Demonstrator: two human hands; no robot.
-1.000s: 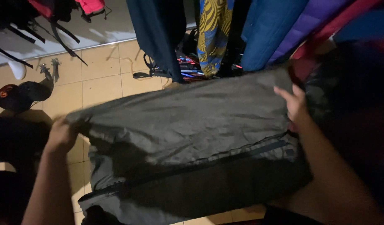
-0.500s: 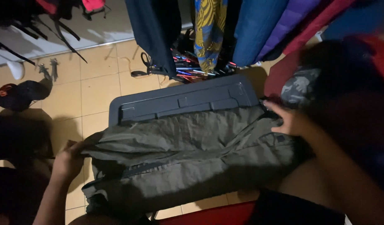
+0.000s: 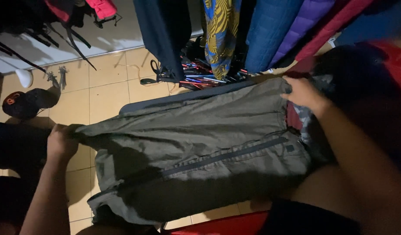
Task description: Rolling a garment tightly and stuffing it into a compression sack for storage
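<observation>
Crinkled olive jacket [image 3: 196, 139] between both hands

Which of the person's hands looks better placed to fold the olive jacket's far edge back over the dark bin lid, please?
Probably the right hand: it grips the olive jacket at its far corner, over the dark bin lid. The left hand holds the nearer end, off the lid.

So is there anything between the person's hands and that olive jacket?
Nothing visible. The left hand grips one end of the olive jacket directly, and the right hand grips the other end. The jacket is spread over a dark bin lid, whose far edge shows beyond it.
</observation>
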